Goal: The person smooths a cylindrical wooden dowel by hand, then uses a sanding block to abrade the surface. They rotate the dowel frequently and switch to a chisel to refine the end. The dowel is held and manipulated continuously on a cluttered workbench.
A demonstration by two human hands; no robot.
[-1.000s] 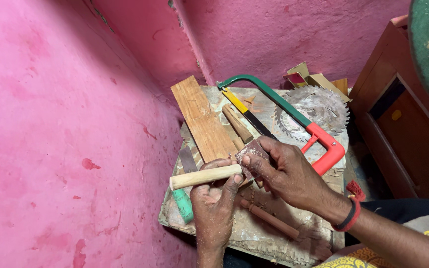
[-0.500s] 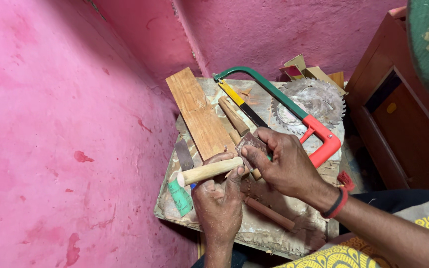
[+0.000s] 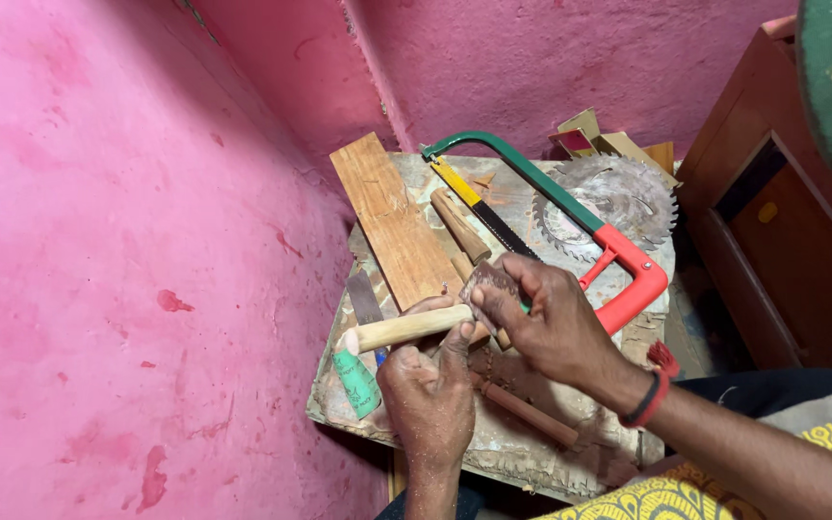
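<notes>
Dowel sits gripped in my left hand; my right hand pinches sandpaper against its end.

left hand fist closed, right hand fingers pinched

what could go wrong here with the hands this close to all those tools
1. The left hand grips the pale wooden rod just beside where the right hand presses a brown scrap of sandpaper; a slip could scrape the left thumb.
2. The bare circular saw blade and hacksaw lie just beyond the right hand; a slip forward might meet their teeth.
3. The rod is hand-held, so it could twist loose.
</notes>
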